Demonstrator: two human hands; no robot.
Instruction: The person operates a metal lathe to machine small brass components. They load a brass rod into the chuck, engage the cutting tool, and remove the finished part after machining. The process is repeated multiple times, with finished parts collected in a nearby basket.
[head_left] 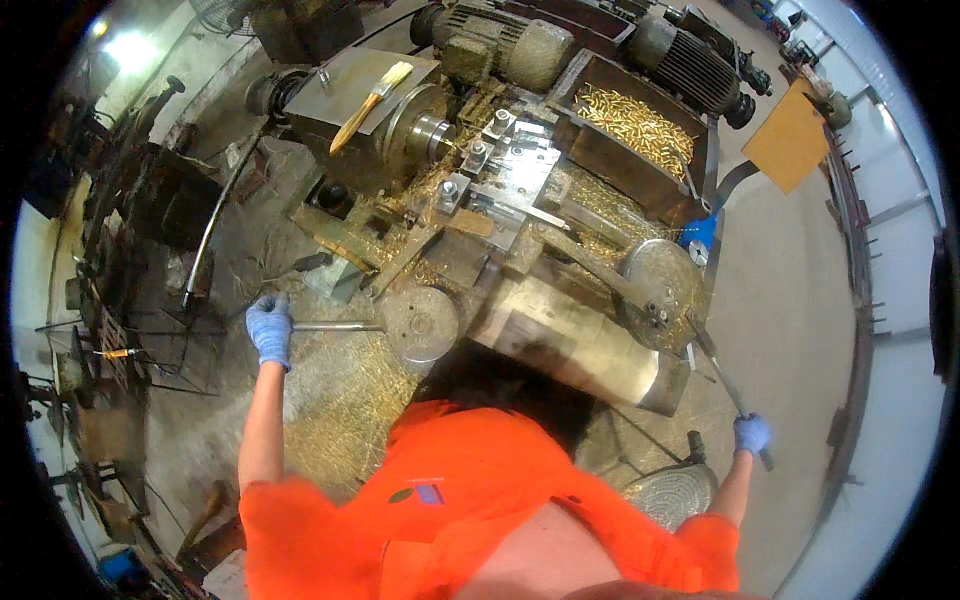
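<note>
My left hand (268, 332), in a blue glove, is closed round the outer end of a metal lever (338, 326). That lever runs into a round steel disc (420, 325) at the front left of a small lathe. Out to the right, my right hand (752, 434), gloved too, grips a longer lever (718, 368) joined to a second disc (663, 280). Between the levers sits the lathe's tool slide (515, 175) with bolted clamps, strewn with brass shavings. The chuck (425, 132) faces it from the left.
A wooden-handled brush (370, 108) lies on the headstock (345, 75). Behind the slide, a metal bin (620, 165) holds many small brass pieces (637, 125). Electric motors (685, 65) stand at the back. A long rod (222, 210) slants at left; brass shavings cover the floor near the left disc.
</note>
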